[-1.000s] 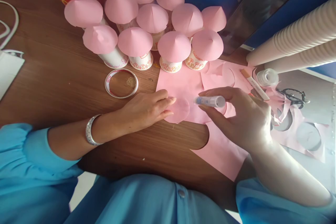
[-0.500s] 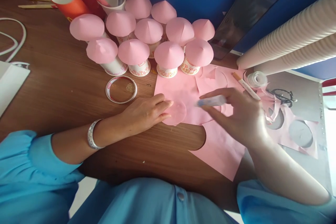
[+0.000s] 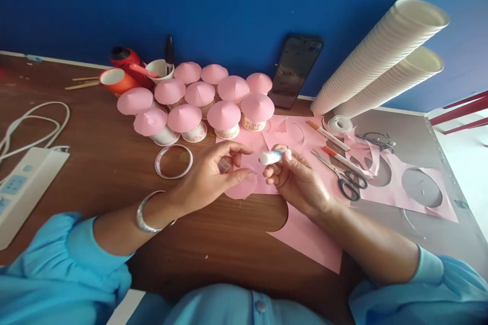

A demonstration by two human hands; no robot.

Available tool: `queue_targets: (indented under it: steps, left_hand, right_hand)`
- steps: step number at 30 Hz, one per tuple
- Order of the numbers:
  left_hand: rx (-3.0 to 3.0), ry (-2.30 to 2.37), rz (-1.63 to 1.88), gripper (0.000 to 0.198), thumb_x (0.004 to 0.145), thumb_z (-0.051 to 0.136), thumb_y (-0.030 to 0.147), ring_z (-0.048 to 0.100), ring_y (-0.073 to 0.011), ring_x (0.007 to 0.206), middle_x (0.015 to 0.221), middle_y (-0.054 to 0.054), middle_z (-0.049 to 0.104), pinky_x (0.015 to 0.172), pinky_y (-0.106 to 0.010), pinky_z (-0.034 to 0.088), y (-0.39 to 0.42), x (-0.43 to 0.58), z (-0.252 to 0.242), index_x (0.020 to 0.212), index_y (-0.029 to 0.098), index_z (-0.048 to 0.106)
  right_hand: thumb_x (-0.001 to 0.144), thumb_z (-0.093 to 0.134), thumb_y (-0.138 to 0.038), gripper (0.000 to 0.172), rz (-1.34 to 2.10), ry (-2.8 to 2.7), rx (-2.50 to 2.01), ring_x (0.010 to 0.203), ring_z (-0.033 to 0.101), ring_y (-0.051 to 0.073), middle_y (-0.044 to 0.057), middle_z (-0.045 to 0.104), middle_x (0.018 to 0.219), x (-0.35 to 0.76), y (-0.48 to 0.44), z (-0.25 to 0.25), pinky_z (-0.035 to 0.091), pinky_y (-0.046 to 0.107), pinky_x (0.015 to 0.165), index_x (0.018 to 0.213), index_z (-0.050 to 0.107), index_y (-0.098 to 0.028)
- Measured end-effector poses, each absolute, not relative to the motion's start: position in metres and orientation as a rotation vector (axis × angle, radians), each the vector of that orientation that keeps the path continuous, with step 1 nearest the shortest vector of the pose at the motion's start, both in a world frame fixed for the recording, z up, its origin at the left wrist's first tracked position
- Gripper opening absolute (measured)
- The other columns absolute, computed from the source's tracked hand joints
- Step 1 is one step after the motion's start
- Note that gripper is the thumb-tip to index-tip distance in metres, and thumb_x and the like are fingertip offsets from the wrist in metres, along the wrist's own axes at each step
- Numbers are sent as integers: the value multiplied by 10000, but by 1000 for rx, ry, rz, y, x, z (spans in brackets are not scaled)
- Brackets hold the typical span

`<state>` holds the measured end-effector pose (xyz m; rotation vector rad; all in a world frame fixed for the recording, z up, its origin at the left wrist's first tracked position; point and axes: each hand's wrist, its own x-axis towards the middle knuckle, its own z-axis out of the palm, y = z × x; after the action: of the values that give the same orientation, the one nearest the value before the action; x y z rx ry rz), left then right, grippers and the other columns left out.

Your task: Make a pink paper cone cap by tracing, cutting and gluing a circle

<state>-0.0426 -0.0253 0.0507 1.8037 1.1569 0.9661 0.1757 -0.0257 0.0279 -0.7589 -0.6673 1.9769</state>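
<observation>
My right hand (image 3: 301, 180) grips a white glue stick (image 3: 272, 157) between thumb and fingers, held nearly level above the pink paper. Just left of it is my left hand (image 3: 213, 172), thumb and forefinger apart. Tucked in its curled fingers is a small clear piece (image 3: 224, 164) that looks like a cap, partly hidden. Beneath the left fingertips lies a pink paper circle (image 3: 241, 190), partly covered by that hand. It rests at the edge of a pink paper sheet (image 3: 272, 183).
Behind the hands stand several paper cups topped with pink cones (image 3: 224, 115). A tape ring (image 3: 174, 176) lies left. To the right are scissors (image 3: 345, 180), markers (image 3: 328, 135), pink offcuts (image 3: 450, 203) and tall cup stacks (image 3: 366, 61). A phone (image 3: 295, 71) leans on the blue wall.
The right hand has turned the glue stick and brought it left, closer to the left hand. My left hand has lifted off the paper circle. The view has tilted up, showing more wall.
</observation>
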Motion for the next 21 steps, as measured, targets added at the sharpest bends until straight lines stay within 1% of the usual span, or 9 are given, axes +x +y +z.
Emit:
queue_targets:
  steps: [1, 3, 6, 9, 11, 15, 17, 19, 21]
  left_hand:
    - [1721, 1119, 991, 334, 851, 843, 353, 668, -125, 767, 920, -15, 725, 626, -213, 539, -24, -36, 51, 1113, 195, 712]
    - [1572, 995, 1032, 311, 865, 828, 355, 684, -128, 738, 946, -28, 748, 619, -232, 556, -22, -23, 50, 1097, 189, 704]
    - [1472, 875, 1124, 213, 895, 796, 343, 683, -142, 697, 827, -19, 743, 622, -262, 569, -21, -12, 49, 996, 182, 701]
    - [1521, 987, 1203, 184, 862, 829, 315, 641, -129, 720, 830, -21, 736, 634, -246, 534, -22, -15, 49, 937, 179, 731]
    - [1530, 1032, 1210, 183, 840, 848, 298, 619, -117, 727, 837, -17, 734, 634, -231, 510, -22, -19, 48, 928, 178, 741]
    - [1401, 997, 1173, 187, 856, 835, 317, 619, -109, 731, 806, -1, 713, 663, -225, 512, -24, -23, 45, 886, 177, 715]
    - [1328, 991, 1148, 218, 856, 836, 338, 610, -102, 719, 794, 6, 698, 670, -225, 505, -24, -22, 45, 857, 174, 692]
    - [1281, 993, 1141, 236, 847, 846, 343, 596, -95, 708, 786, 13, 688, 670, -224, 494, -25, -20, 46, 845, 175, 679]
    - [1268, 985, 1153, 238, 834, 857, 330, 593, -93, 701, 777, 17, 688, 666, -224, 487, -25, -19, 46, 839, 177, 676]
  right_hand:
    - [837, 849, -503, 325, 1973, -675, -743, 679, 728, 125, -6, 763, 792, 174, -28, 27, 624, 221, 663, 960, 716, -233]
    - [862, 816, -537, 346, 1958, -699, -732, 628, 667, 104, -10, 711, 721, 171, -32, 26, 589, 199, 626, 914, 729, -206]
    - [889, 797, -509, 344, 1976, -731, -752, 572, 570, 75, -19, 656, 703, 170, -35, 26, 556, 187, 589, 823, 715, -181]
    - [905, 783, -485, 348, 2012, -775, -756, 548, 516, 66, -22, 633, 722, 173, -35, 27, 560, 206, 581, 782, 702, -170]
    - [906, 785, -466, 309, 1984, -828, -784, 548, 538, 72, -21, 646, 724, 176, -34, 26, 561, 216, 582, 829, 730, -172]
    - [877, 828, -393, 227, 1706, -1068, -917, 647, 690, 125, 6, 754, 795, 181, -35, 25, 599, 271, 673, 992, 768, -208]
    - [838, 865, -332, 201, 1487, -1213, -1011, 667, 714, 142, 13, 774, 811, 182, -37, 27, 598, 288, 679, 967, 765, -216]
    - [801, 894, -295, 207, 1347, -1281, -1086, 667, 718, 151, 11, 773, 784, 183, -37, 30, 581, 283, 646, 937, 759, -218]
    - [796, 898, -344, 239, 1452, -1245, -1076, 676, 725, 162, 15, 772, 767, 184, -35, 34, 584, 287, 640, 940, 760, -212]
